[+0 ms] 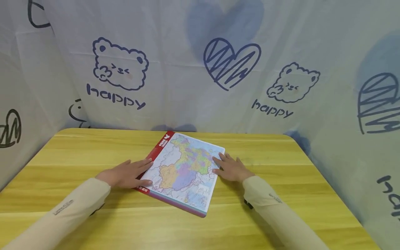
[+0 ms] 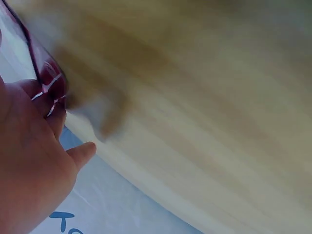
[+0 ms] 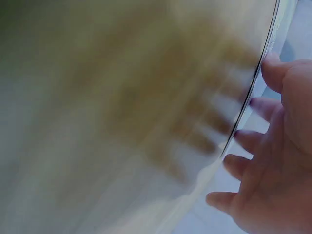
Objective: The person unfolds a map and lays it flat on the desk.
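Observation:
A flat, rectangular map-printed item (image 1: 187, 170) lies at an angle on the table, with a coloured map on its face and a red band (image 1: 155, 151) along its left side. Teal and purplish layers show at its near edge. My left hand (image 1: 128, 174) rests on its left side, fingers extended over the red band and thumb on the map. At the right edge, the spread fingertips of my right hand (image 1: 231, 167) touch the item. The right wrist view shows that hand's fingers (image 3: 251, 141) along a thin dark-lined edge; the left wrist view shows the left hand (image 2: 39, 151) beside a reddish edge.
The yellow wood-grain table (image 1: 281, 194) has rounded far corners. A pale cloth (image 1: 181, 86) printed with bears, hearts and lettering hangs behind it and along both sides. Light sleeves cover both forearms.

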{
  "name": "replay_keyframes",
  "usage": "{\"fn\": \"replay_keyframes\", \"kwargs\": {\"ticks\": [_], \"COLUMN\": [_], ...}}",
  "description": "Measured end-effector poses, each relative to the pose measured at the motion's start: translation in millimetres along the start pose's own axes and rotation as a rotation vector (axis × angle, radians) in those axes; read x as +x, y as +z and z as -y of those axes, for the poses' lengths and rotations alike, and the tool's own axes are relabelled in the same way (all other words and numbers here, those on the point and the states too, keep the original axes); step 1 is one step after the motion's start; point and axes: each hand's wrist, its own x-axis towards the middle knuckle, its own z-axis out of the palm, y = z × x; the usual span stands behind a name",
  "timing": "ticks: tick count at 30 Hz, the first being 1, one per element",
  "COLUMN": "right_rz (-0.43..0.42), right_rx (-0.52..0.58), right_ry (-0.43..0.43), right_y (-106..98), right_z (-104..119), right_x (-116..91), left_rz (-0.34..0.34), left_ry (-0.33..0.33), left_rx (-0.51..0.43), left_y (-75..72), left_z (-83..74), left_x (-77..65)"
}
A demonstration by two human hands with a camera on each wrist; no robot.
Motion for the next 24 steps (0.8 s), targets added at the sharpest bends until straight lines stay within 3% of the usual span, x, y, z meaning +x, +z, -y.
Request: {"fn": "replay_keyframes", "kwargs": {"ticks": [6, 13, 24], "right_rz": [0.009, 0.027, 0.011], "right_rx": [-0.016, -0.051, -0.068], "right_ry": [0.013, 0.067, 0.109], "right_y": [-4.0, -11.0, -8.8], "right_z": [-1.5, 12.2, 21.5], "right_x": [16.2, 34.6, 57.1], "left_rz": [-0.014, -0.016, -0.059], "left_ry": [0.029, 0.047, 0.106], "left_rx": [0.025, 0.032, 0.034], "left_y": [2.9, 8.4, 14.3], "left_z": [-1.6, 4.5, 9.4], "left_x": [-12.4, -26.1, -36.6]}}
